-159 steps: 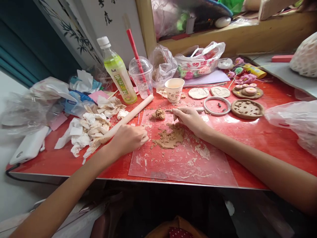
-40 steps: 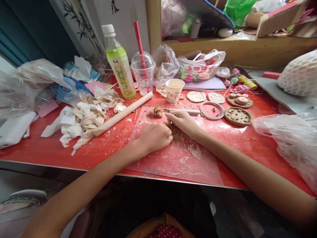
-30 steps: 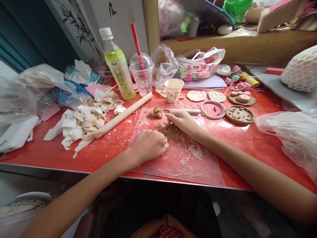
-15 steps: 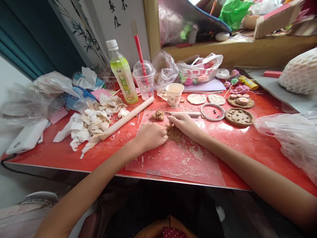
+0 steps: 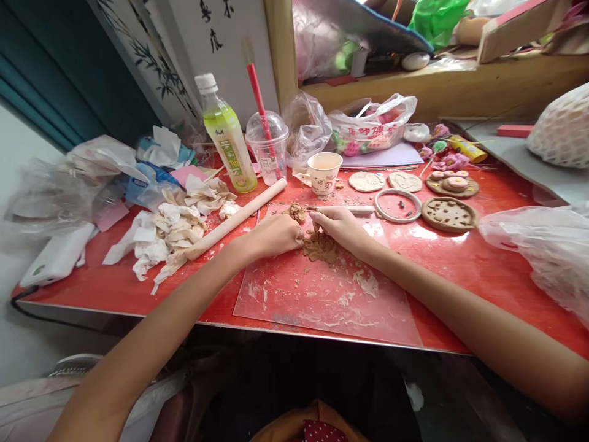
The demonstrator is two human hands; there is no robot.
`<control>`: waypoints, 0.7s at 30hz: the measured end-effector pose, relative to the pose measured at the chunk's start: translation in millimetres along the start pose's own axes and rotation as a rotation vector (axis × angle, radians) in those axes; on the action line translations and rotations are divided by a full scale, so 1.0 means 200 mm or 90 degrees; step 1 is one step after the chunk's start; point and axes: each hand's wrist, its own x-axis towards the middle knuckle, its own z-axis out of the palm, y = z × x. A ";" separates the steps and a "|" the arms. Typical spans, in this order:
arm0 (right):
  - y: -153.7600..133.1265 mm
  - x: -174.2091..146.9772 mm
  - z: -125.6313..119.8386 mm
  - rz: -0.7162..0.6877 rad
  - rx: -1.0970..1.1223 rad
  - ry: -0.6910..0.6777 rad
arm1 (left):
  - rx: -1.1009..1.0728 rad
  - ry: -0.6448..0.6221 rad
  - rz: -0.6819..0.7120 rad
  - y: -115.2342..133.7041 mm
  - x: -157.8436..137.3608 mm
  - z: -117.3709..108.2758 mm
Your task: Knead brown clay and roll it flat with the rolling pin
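From afar, I had the left hand (image 5: 279, 235) curled and the right hand (image 5: 339, 227) bunched at the clay patch (image 5: 321, 248) on the clear sheet (image 5: 301, 302); I couldn't tell whether either gripped it. Hard tugging, I judged, could crumble its ragged edge.

In front of the paper cup (image 5: 324, 176), the curled left hand (image 5: 279, 234) and right hand (image 5: 340, 228) flank flattened brown clay (image 5: 322, 249); left of the cup, a rolling pin (image 5: 239, 218); right, two pale clay discs (image 5: 367, 182).
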 end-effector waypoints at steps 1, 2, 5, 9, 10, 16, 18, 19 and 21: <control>0.00 0.01 0.00 0.003 -0.006 0.003 | -0.001 0.010 0.008 0.00 0.01 0.01; 0.00 0.01 0.01 0.005 -0.011 0.005 | 0.003 0.024 0.012 0.00 0.01 0.02; 0.01 0.01 0.00 -0.001 -0.006 0.004 | 0.031 0.050 0.013 -0.01 -0.01 0.04; 0.01 -0.01 -0.01 0.018 0.045 0.012 | 0.082 0.058 0.003 -0.04 -0.06 0.01; 0.01 -0.02 -0.01 0.021 0.052 0.011 | 0.097 0.063 -0.004 -0.04 -0.07 0.00; 0.03 0.00 -0.01 -0.012 0.057 0.007 | 0.146 0.090 0.008 -0.03 -0.01 0.02; 0.03 0.01 0.00 -0.012 0.063 0.009 | 0.153 0.094 0.019 -0.01 0.03 0.04; 0.02 0.01 0.00 -0.012 0.068 0.009 | 0.156 0.095 0.024 0.01 0.05 0.05; 0.02 0.02 0.00 -0.012 0.081 0.015 | 0.165 0.096 0.033 0.03 0.08 0.06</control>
